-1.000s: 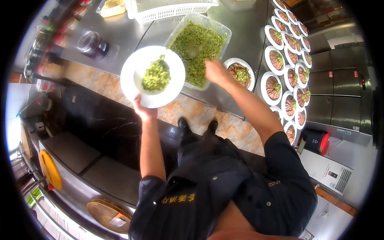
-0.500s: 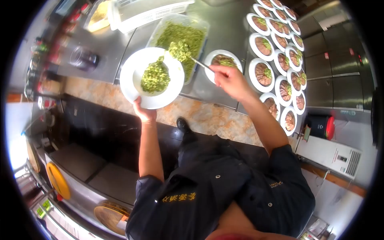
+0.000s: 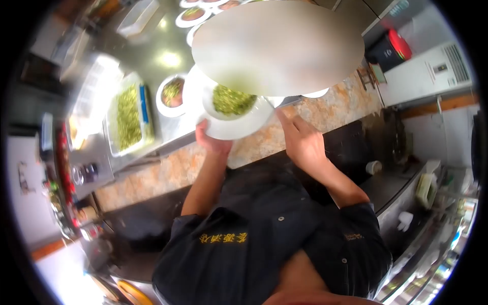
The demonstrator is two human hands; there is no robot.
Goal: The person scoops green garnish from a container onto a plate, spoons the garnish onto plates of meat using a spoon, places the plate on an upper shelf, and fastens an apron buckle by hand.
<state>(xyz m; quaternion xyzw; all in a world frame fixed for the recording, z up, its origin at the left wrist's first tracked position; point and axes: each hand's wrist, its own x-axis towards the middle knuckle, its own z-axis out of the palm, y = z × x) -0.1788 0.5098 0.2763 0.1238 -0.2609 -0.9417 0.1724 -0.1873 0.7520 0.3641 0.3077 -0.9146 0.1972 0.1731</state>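
Observation:
My left hand (image 3: 212, 141) grips the near left rim of a wide white bowl (image 3: 231, 130), held up beside the counter. A mound of chopped green topping (image 3: 231, 101) lies in it. Fingers closed, my right hand (image 3: 303, 140) is at the bowl's right side on a spoon, of which only part of the thin handle (image 3: 271, 102) shows. A pale blurred oval hides the spoon's far end and the bowl's upper right. Left of the bowl, a white plate (image 3: 160, 107) with sliced meat and green topping stands on the counter.
A clear plastic tub (image 3: 148, 136) of chopped greens stands at the counter's left, with a white basket (image 3: 94, 94) beyond it. More plated dishes (image 3: 193, 16) line the far side, partly covered by the blurred oval. A red-lidded bin (image 3: 398, 46) is far right.
My view has turned, and the tub now appears farther left. The bowl has moved right, away from the tub. My right hand has come lower, beside the bowl's right rim.

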